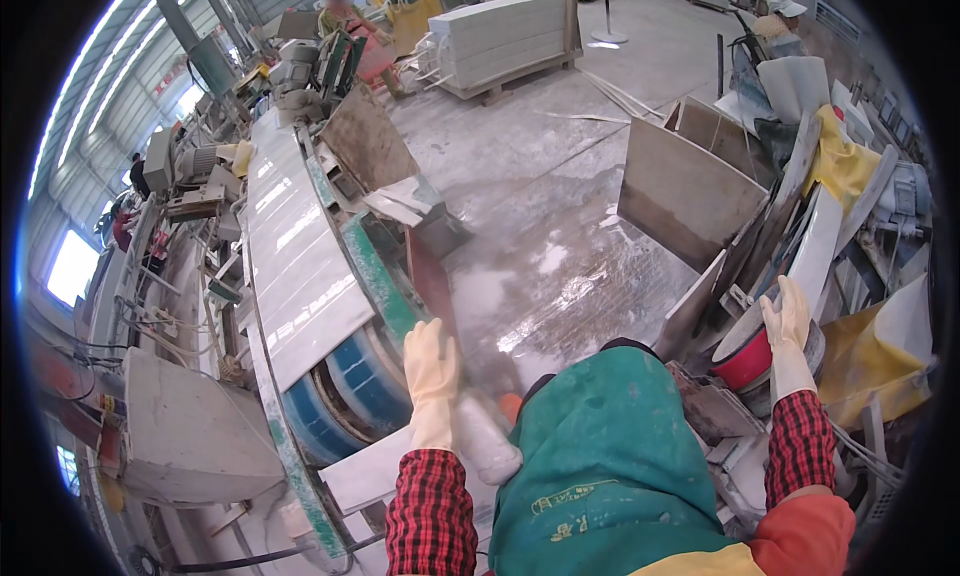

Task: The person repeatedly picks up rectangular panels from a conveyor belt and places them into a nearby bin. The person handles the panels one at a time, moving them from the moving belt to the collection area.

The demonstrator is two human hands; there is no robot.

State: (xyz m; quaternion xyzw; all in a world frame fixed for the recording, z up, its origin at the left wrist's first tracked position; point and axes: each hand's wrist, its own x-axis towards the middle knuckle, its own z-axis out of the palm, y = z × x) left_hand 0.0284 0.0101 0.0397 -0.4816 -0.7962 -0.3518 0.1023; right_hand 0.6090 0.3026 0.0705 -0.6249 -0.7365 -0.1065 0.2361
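Cream rubber gloves cover both my hands. My left hand lies by the green side rail of a conveyor, its fingers stretched out and nothing held. Beside it are the blue belt at the conveyor's end and a row of white stone strips lying along the conveyor. Over on the right, my right hand is raised next to a second machine's pale belt with a red roller. Its thumb stands apart from the fingers, and no object shows in it. Whether it touches that belt cannot be made out.
My green apron fills the lower middle. Brown boards stand on the wet floor ahead. A stack of white slabs sits on a pallet farther back. Two people, one at the far left, one at the far right, are nearby.
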